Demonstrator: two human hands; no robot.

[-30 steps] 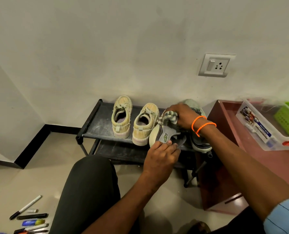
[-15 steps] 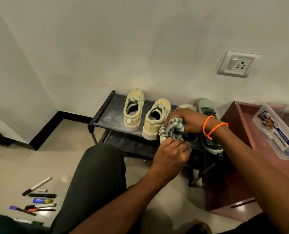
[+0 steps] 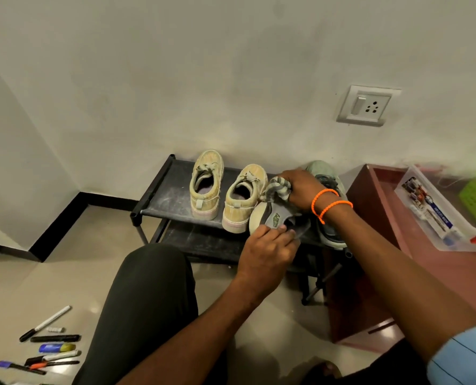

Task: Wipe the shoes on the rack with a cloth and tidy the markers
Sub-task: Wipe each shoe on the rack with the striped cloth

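Against the wall, the rack (image 3: 164, 198) is carrying shoes — right hand (image 3: 300, 190) is clenching the cloth (image 3: 277, 188) just above the grey shoe (image 3: 275, 218), whose heel the left hand (image 3: 267, 251) is gripping.

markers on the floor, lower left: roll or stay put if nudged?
The markers look round-barrelled and lie loose on smooth, glossy floor tiles, so a sideways nudge would probably roll them. They seem thin and light, likely easy to scatter. Most lie close together and roughly parallel, so pushing one may knock its neighbours. Pinching along the barrel looks safer than sweeping.
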